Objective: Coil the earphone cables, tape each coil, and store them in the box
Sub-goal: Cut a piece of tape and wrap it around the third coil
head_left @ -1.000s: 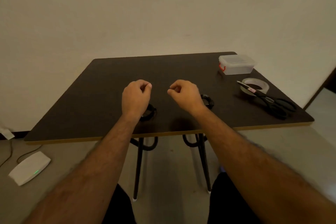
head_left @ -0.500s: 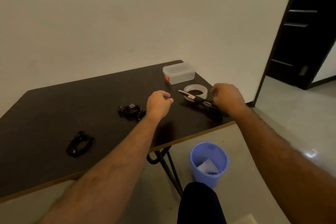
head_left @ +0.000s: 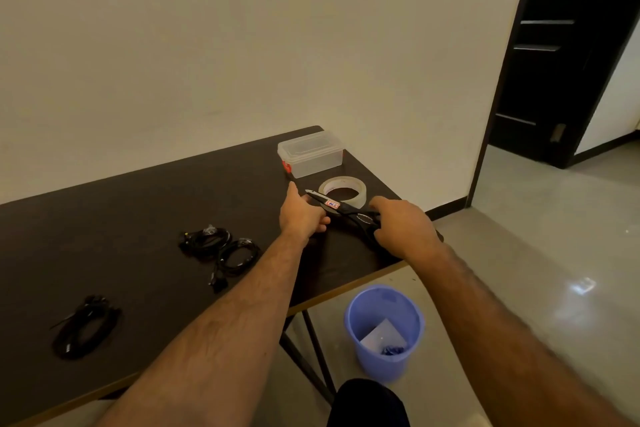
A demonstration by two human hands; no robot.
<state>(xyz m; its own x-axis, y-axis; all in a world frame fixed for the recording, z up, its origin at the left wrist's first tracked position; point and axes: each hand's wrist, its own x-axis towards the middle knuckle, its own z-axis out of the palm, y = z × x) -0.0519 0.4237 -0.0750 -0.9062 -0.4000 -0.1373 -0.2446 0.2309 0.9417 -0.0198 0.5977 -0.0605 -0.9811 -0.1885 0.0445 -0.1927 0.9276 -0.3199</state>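
Black scissors lie across the near side of a tape roll at the right end of the dark table. My right hand grips the scissor handles. My left hand holds the blades, one finger pointing up. A clear lidded box with a red latch stands just beyond the tape. Three black coiled earphone cables lie on the table: two side by side in the middle, and one near the front left.
A blue waste bin with scraps inside stands on the floor under the table's right corner. A dark doorway opens at the right. A plain wall runs behind the table.
The view has swung further right. My left hand moved from mid-air onto the scissor blades, and my right hand closed on the handles.
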